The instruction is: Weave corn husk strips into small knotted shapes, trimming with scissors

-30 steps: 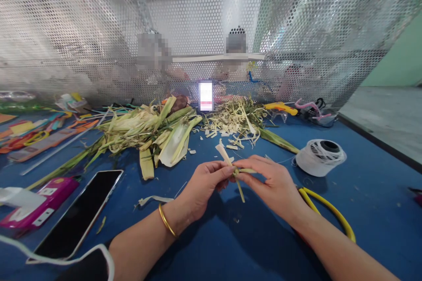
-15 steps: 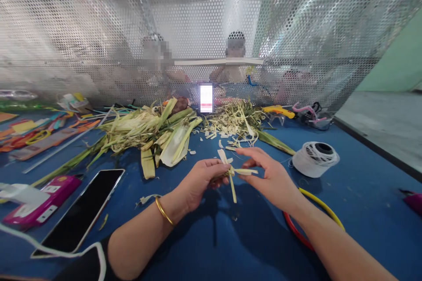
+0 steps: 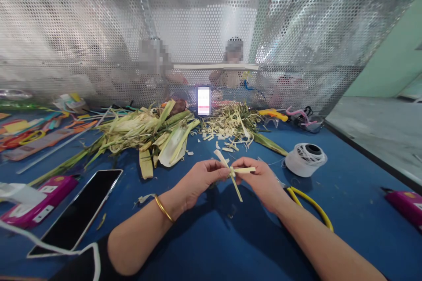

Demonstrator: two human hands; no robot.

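Observation:
Between my hands is a small cross-shaped piece of pale green plant strips (image 3: 238,192), its ends sticking out to the upper left, the right and below. My left hand (image 3: 206,178) is closed, pinching the piece near its middle between thumb and fingers. My right hand (image 3: 259,182) is closed as well, its thumb and fingertips at the centre and right-hand strip. Under my right forearm a tool's yellow handle (image 3: 313,206) shows in part. A spool of white thread (image 3: 305,164) stands beyond my right hand, with a loose thread trailing towards my hands.
Pale husk-like leaves (image 3: 132,129) and shredded strips (image 3: 227,120) lie heaped along the back. A phone (image 3: 79,210) and a magenta power strip (image 3: 42,199) are at the left. A yellow-handled tool (image 3: 273,114) lies before the perforated metal screen (image 3: 201,22). Two people are behind it.
My right hand has closed in from the right and now grips the piece near its centre. The lower strip points further right. The view has shifted slightly.

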